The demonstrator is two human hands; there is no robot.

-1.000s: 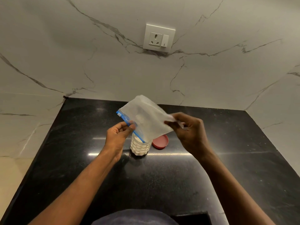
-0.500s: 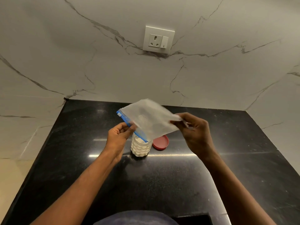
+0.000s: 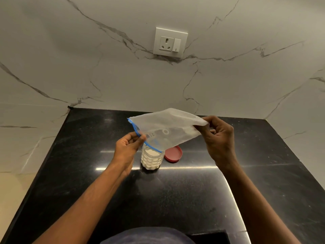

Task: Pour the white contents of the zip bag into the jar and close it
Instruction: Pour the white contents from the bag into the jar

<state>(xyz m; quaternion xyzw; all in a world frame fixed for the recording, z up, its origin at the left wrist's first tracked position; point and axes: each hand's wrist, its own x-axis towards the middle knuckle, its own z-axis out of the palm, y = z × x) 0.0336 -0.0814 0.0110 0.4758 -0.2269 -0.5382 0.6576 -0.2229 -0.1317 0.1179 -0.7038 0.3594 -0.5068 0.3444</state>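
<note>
Black polished counter [image 3: 175, 199] under marbled walls; left hand [image 3: 127, 148] and right hand [image 3: 219, 138] pinch the zip bag [image 3: 167, 131] above the powder-filled jar [image 3: 151, 158], red lid [image 3: 173, 154] beside.

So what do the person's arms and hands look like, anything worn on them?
Both forearms are bare up to the bottom edge of the picture: no sleeves, watch, bracelets or gloves show. The left hand and right hand carry no visible rings. A rounded patch of blue-grey cloth shows at the bottom edge between the arms.
</note>
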